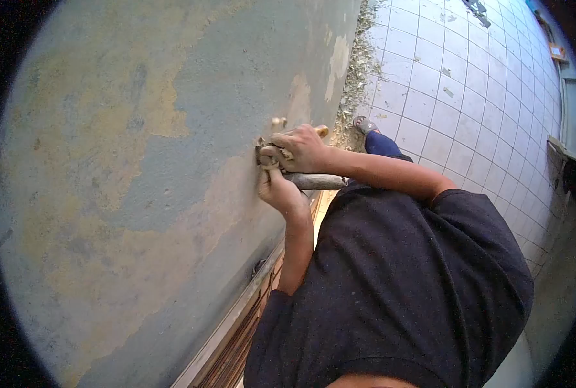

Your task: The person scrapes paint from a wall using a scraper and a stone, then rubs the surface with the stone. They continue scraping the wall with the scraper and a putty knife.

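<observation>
My right hand (304,150) is closed near the painted wall (139,77); the yellowish end of a handle (323,131) sticks out beyond it. Just below, my left hand (280,189) is closed too, its fingertips bunched against the right hand's fingers. Between the hands, dusty greyish pieces are too unclear to name. A grey cylindrical handle (317,182) extends from beside the hands toward the dark shirt; its other end is hidden. Small pale bits (279,121) appear just above the hands.
Paint flakes (359,71) lie along the wall's foot on the white tiled floor (456,84). My sandalled foot (363,125) is beside them. A long pale ledge (226,317) with brownish strips runs at the lower left of my body. Objects stand at the far right edge.
</observation>
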The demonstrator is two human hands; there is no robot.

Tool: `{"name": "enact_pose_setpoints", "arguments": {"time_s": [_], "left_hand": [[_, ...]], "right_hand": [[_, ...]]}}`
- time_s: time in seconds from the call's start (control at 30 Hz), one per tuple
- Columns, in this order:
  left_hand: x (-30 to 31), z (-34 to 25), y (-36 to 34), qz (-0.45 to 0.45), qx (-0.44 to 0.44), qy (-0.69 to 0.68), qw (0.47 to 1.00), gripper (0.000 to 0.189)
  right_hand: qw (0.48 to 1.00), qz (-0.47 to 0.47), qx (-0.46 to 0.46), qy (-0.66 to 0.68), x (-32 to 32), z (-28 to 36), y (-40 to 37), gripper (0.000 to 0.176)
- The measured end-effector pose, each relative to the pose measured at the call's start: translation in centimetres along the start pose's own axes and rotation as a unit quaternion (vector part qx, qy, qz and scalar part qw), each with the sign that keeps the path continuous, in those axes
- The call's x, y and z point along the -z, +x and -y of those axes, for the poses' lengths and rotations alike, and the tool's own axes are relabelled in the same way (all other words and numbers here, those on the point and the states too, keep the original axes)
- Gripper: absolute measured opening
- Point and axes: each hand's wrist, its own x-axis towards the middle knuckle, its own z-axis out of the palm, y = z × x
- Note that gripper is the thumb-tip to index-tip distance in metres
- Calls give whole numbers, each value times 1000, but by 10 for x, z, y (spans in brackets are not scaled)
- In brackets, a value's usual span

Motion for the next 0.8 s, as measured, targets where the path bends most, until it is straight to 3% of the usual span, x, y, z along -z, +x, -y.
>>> {"name": "enact_pose_setpoints", "arguments": {"time_s": [0.1,0.2,0.23,0.3,0.5,0.8], "left_hand": [[-6,-15,-11,-9,-38,-13,999,26],[3,43,8,24,-114,154,981,28],[2,69,17,27,-62,154,986,28],[-5,103,32,41,-41,197,979,33],[-23,115,57,-15,-20,281,960,30],[-31,59,25,-10,12,58,998,26]], "right_hand": [[1000,-1,13,16,-3,6,1,22],[999,-23,-24,34,-16,-40,-36,19],[997,-2,-74,12,-12,-47,-43,22],[989,3,-137,-62,-19,-80,-57,27],[987,-64,-137,-62,-34,-105,-49,33],[996,-14,-80,-37,-22,-78,-30,27]]}}
